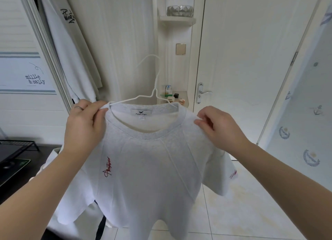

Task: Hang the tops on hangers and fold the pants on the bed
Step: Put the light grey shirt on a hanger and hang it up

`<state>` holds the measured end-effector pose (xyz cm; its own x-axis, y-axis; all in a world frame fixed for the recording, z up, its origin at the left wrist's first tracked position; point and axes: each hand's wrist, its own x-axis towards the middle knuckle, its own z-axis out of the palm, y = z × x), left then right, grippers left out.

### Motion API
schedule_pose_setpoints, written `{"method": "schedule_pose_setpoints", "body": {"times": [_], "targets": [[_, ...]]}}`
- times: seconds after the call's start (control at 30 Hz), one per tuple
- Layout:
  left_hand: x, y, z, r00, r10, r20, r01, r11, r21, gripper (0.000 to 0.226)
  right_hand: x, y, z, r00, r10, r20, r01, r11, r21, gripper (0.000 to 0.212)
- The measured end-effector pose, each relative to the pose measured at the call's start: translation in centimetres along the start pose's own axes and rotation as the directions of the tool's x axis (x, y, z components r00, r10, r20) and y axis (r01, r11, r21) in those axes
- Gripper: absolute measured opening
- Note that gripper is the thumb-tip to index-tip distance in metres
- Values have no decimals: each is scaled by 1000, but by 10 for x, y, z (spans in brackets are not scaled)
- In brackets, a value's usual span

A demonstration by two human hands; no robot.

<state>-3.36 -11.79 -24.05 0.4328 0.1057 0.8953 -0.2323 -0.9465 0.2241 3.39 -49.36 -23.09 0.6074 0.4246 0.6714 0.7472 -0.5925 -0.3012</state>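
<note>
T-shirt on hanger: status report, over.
Left hand pinches collar edge, right hand pinches shoulder. Grey T-shirt on white hanger, held up. Nothing blocking it.

The neck label [141, 113] of the shirt [143, 167] reads "Fast fish" under a small black logo. A chest script [107, 167] in red runs up the shirt, too looped to read. A sleeve script [233, 175], also red, is partly hidden. The panel [35, 79] at left bears "millie & sally". A hung top [53, 38] carries a black script [67, 16] starting with "P", the rest unclear.
</note>
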Motion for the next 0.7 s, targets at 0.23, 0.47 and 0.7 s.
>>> {"method": "schedule_pose_setpoints", "body": {"times": [0.23, 0.47, 0.7], "targets": [[6, 9, -9, 992, -122, 16, 123, 970, -210, 19, 0, 15, -8, 984, 111, -138, -110, 994, 15, 39], [31, 5, 4, 975, -194, 112, 218, 935, -280, 25, 43, 11, -23, 945, 114, 308, -202, 941, 272, 42], [67, -30, 43, 920, -243, 308, 314, 926, -209, 12, 87, 16, -12, 788, 76, 612, -476, 705, 525, 21]]}}
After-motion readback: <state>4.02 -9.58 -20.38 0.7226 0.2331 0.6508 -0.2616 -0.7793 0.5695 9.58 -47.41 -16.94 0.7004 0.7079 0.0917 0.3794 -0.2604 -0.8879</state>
